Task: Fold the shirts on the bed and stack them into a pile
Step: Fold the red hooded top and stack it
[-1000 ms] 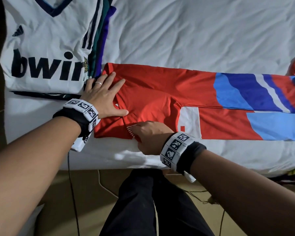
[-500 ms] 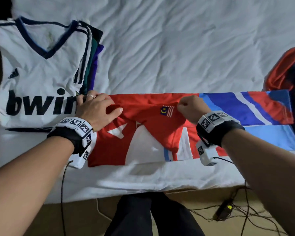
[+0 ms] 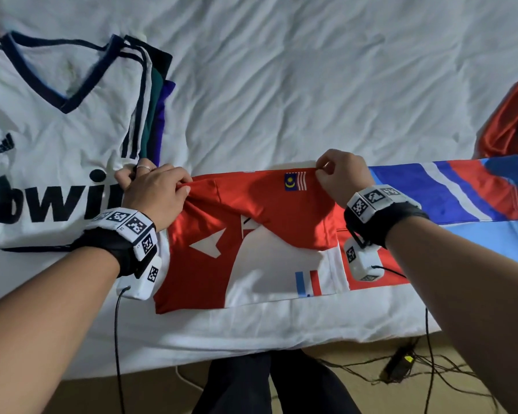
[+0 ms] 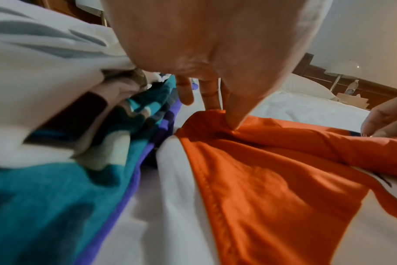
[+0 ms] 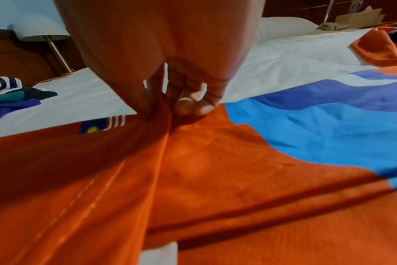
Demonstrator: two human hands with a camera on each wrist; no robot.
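Red shirt (image 3: 251, 234) lies stretched sideways across the lower middle of the head view, along the near edge of the bed (image 3: 281, 85). Each grip pinches its far folded edge. The left hand (image 3: 153, 192) bunches red cloth between thumb and curled fingers at the shirt's left end; in the left wrist view the thumb tip presses into a ridge of the red shirt (image 4: 261, 170). The right hand (image 3: 341, 174) nips the same edge between thumb and forefinger just right of a small flag patch (image 3: 295, 181), and in the right wrist view the cloth (image 5: 193, 179) gathers into a crease under those fingers (image 5: 193, 105). From there the shirt runs right into blue, white and red bands toward the frame's right edge, with a white panel low on its front.

Left of the left hand, touching its knuckles, sits a pile of folded shirts (image 3: 57, 138) in the upper left, a white one on top over green and purple layers. A crumpled red garment (image 3: 509, 121) lies at the far right.
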